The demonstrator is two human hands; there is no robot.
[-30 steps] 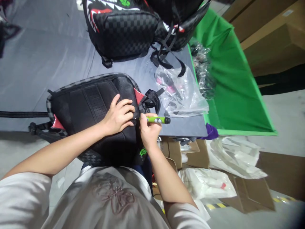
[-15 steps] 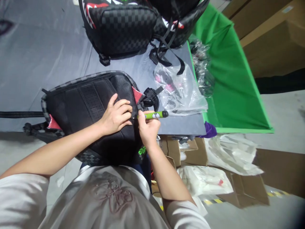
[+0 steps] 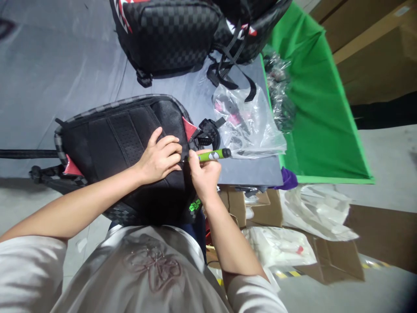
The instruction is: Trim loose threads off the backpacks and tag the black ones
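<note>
A black backpack (image 3: 114, 130) lies back panel up at the table's near edge, leaning toward my body. It has checkered trim, red triangular pieces at two corners and a green print on its lower side. My left hand (image 3: 161, 156) rests flat on the panel, fingers spread. Just right of it, my right hand (image 3: 205, 171) grips a green pen-shaped tool (image 3: 211, 155) with a black end. The tool's thin tip points left at the backpack's edge by my left fingertips; exactly what it touches is hidden.
Beyond lie more checkered backpacks (image 3: 179, 39) with loose straps. A clear plastic bag (image 3: 250, 121) holding pink and black pieces lies right of the backpack. Further right stands a green fabric bin (image 3: 319, 108) with plastic-wrapped items. Cardboard boxes (image 3: 267, 208) and white bags (image 3: 280, 248) sit below.
The view has shifted slightly. The green tool is tilted a little more, its black end higher; both hands keep nearly the same place on the backpack.
</note>
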